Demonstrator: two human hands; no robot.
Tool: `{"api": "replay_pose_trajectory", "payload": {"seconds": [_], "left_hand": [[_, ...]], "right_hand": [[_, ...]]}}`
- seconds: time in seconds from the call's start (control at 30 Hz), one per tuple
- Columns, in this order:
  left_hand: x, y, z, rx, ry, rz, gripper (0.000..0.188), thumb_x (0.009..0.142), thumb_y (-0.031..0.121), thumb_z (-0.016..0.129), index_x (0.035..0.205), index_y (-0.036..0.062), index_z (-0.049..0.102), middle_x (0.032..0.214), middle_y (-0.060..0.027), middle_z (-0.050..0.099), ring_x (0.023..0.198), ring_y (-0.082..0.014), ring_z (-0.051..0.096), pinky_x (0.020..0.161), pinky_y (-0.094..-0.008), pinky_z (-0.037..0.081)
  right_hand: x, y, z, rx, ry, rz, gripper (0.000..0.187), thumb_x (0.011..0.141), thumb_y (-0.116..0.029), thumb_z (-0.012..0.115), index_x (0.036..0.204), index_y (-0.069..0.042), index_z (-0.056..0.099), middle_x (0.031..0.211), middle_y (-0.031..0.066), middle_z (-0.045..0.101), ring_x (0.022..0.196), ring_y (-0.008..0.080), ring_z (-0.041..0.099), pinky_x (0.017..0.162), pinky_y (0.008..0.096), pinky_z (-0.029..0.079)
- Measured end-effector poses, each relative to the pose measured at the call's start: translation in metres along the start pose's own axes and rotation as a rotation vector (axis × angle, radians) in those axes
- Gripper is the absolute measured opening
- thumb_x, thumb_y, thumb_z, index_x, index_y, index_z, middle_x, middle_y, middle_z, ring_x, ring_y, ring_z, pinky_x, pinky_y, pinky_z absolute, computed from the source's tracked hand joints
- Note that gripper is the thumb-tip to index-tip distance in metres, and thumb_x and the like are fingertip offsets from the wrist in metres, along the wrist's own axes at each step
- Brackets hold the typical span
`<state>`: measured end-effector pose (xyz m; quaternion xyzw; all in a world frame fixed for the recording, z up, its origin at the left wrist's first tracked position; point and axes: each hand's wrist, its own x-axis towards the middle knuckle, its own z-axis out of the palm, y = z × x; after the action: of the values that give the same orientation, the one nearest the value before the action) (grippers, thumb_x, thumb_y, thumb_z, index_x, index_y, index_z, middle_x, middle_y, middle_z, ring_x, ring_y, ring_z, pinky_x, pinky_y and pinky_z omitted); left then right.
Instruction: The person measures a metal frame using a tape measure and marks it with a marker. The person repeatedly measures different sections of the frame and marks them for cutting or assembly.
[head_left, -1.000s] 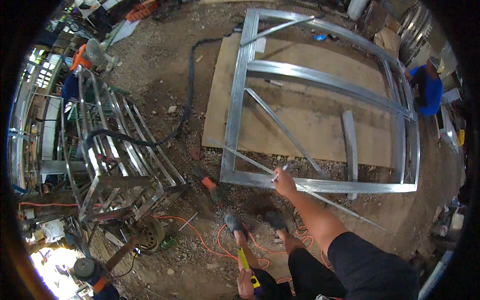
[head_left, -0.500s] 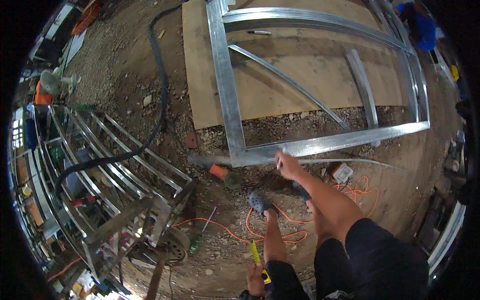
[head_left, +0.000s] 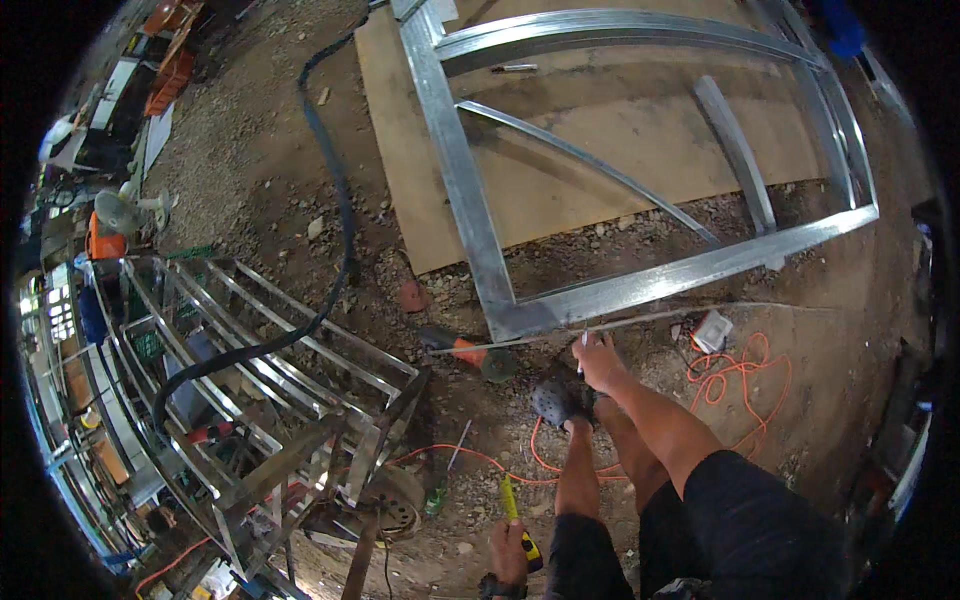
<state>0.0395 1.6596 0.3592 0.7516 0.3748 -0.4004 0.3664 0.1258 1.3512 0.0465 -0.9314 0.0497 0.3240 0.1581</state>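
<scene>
My left hand [head_left: 508, 556] is closed round a tape measure [head_left: 532, 553], whose yellow blade [head_left: 509, 496] sticks out a short way. Between the fingers of my right hand [head_left: 603, 364] is a slim pen-like stick, pale at the top and dark lower down. That hand hovers just on my side of the near bar of a large galvanized metal frame [head_left: 640, 292], not far from its left corner. A long thin rod [head_left: 690, 314] lies on the ground along the bar. Inside the frame are a loose diagonal strip [head_left: 590, 170] and a short metal bar [head_left: 738, 150].
An orange and grey angle grinder [head_left: 468, 350] lies left of my foot in a grey clog [head_left: 556, 400]. Orange cord [head_left: 715, 385] coils on the ground by a small boxy lamp [head_left: 712, 331]. A metal rack [head_left: 290, 350] stands left, with a black hose [head_left: 340, 200] across it. Brown board [head_left: 620, 120] lies beneath the frame.
My right hand has drawn back a little from the frame's near bar toward me, still holding the stick. The whole view has shifted slightly. My left hand keeps the tape measure.
</scene>
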Motion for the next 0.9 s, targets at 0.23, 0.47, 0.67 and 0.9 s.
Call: {"api": "replay_pose_trajectory", "payload": {"seconds": [0.23,0.47,0.67,0.9], "left_hand": [[-0.039,0.056,-0.019,-0.07,0.008,0.141,0.031,0.109,0.033,0.062,0.095,0.005,0.062,0.081,-0.0035,0.055,0.073,-0.014,0.053,0.067,-0.0357,0.045],[-0.149,0.2,-0.131,0.07,0.192,0.579,0.031,0.11,0.03,0.059,0.105,-0.0003,0.059,0.089,-0.0108,0.053,0.08,-0.0256,0.051,0.075,-0.048,0.044],[-0.132,0.224,-0.229,0.179,0.255,0.573,0.028,0.11,0.023,0.058,0.101,-0.002,0.063,0.102,-0.0179,0.062,0.097,-0.0366,0.06,0.088,-0.0498,0.047],[-0.084,0.412,-0.265,0.488,0.202,0.7,0.032,0.106,0.028,0.06,0.1,-0.0031,0.063,0.097,-0.0192,0.059,0.092,-0.0342,0.059,0.085,-0.0486,0.047]], "right_hand": [[-0.159,0.048,-0.054,0.232,-0.007,-0.083,0.041,0.098,-0.027,0.069,0.134,-0.01,0.059,0.098,0.024,0.073,0.095,0.0464,0.072,0.091,0.0605,0.05],[-0.324,0.125,-0.188,0.595,0.136,0.543,0.048,0.096,-0.028,0.071,0.138,-0.014,0.054,0.103,0.0239,0.073,0.097,0.0495,0.071,0.083,0.0612,0.054],[-0.395,0.11,-0.233,0.767,0.207,0.714,0.049,0.093,-0.029,0.075,0.134,-0.013,0.052,0.107,0.0242,0.073,0.1,0.0505,0.071,0.082,0.0615,0.055],[-0.284,0.064,-0.276,0.871,0.648,1.025,0.053,0.095,-0.022,0.075,0.14,-0.011,0.049,0.105,0.0199,0.071,0.099,0.0442,0.071,0.083,0.0563,0.054]]}}
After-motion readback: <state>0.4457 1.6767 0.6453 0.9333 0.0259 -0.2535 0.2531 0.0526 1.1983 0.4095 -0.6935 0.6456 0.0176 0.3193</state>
